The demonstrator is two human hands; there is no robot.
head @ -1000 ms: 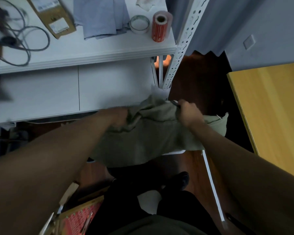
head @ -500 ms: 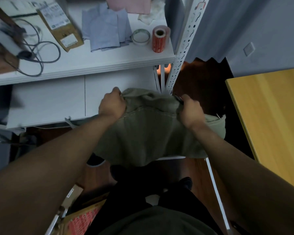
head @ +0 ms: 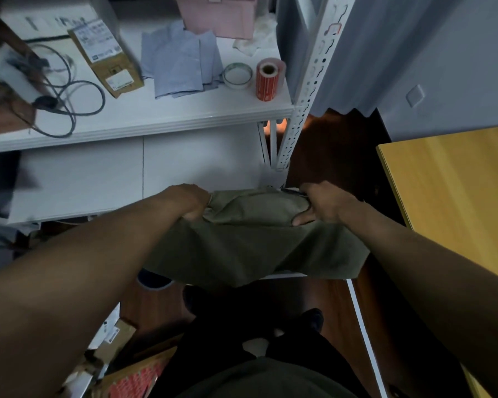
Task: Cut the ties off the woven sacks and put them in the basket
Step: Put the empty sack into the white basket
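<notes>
Both hands grip one olive woven sack (head: 250, 242), left hand (head: 189, 201) and right hand (head: 324, 203) bunching its top edge over the lower shelf's front right corner (head: 253, 179), probably to expose a tie; no basket shows, and the brown package's labels (head: 105, 57) are too blurred to read.
</notes>
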